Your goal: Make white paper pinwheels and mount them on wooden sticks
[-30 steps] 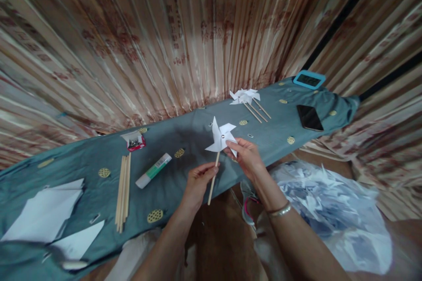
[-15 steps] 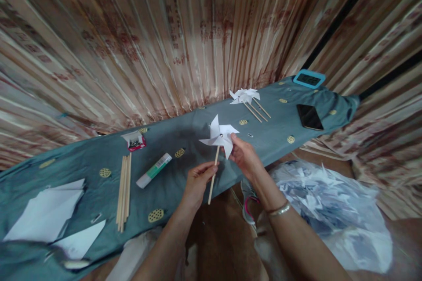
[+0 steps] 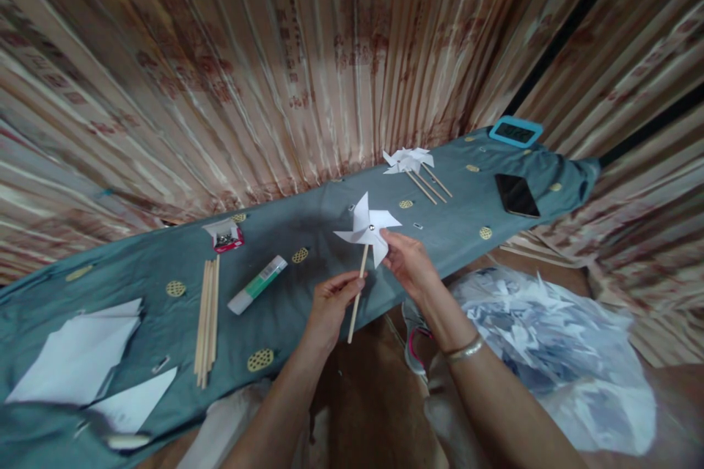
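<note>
A white paper pinwheel [image 3: 361, 221] with a round metal pin at its centre is held up over the table's near edge. My left hand [image 3: 332, 306] is closed around its wooden stick [image 3: 355, 305], below the blades. On the right side, my right hand [image 3: 410, 262] has thumb and fingers closed at the edge of one blade; some of its fingers are hidden behind the paper. Left of my hands lies a green and white glue stick [image 3: 257, 284]. Beyond it is a small open red box [image 3: 233, 238] of metal pins, with several loose wooden sticks [image 3: 206, 322] nearer me.
Several pinwheels [image 3: 408, 160] lie overlapped at the back. White paper sheets [image 3: 77, 355] are stacked at the left. A phone [image 3: 517, 195] and a blue clock [image 3: 515, 132] occupy the right end. A plastic bag [image 3: 605, 410] of paper scraps sits below on the right. Curtains [image 3: 308, 66] hang behind.
The pinwheel's blades have turned or tilted slightly, shifting a little to the right. My right fingers have moved slightly down and left along the blade. My left hand stays on the stick.
</note>
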Available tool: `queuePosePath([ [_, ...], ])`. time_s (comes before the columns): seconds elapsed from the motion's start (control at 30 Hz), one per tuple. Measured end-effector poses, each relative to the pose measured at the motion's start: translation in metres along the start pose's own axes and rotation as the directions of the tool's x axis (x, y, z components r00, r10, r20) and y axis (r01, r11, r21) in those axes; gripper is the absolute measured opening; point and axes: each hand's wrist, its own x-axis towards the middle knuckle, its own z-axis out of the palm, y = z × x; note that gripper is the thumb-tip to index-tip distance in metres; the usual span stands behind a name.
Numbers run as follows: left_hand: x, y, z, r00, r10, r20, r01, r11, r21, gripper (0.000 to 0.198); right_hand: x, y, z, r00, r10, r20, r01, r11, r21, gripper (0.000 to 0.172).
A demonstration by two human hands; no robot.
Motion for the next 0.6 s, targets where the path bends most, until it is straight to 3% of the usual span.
queuePosePath([
  [0.3,-0.0007,0.0005,0.0014,1.0,-0.003,-0.019,0.003,1.0,0.004,0.031,0.001,0.0036,-0.0005,0.999,-0.051,-0.011,0.051,0.998,-0.028,0.032],
  [0.5,-0.0011,0.0039,0.0018,1.0,0.0,-0.028,0.0,1.0,-0.013,0.033,-0.0012,-0.0001,-0.0006,0.999,0.018,0.037,-0.017,0.999,-0.036,0.032],
  [0.6,-0.0014,0.0045,-0.0006,1.0,0.013,-0.018,-0.012,1.0,0.005,0.033,0.002,-0.0045,-0.0056,1.0,0.03,0.003,-0.03,0.999,-0.028,0.032],
])
